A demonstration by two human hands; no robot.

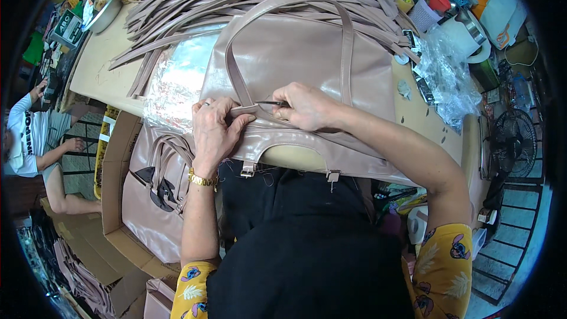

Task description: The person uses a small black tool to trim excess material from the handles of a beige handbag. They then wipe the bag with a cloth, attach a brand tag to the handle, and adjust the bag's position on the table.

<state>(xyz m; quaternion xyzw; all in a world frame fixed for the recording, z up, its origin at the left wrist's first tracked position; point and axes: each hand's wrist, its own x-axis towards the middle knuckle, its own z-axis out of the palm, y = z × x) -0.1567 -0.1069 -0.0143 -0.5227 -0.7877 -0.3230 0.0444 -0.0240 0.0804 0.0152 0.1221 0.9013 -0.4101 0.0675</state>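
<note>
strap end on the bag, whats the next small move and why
Probably bring the tool tip on along to the strap end. The left hand already pins that end flat on the bag, and the right hand holds the thin dark tool pointing at it, its tip close beside it.

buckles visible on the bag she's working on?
2: one buckle hangs off the bag's near edge below the left hand, the other buckle further right. More may be hidden.
</note>
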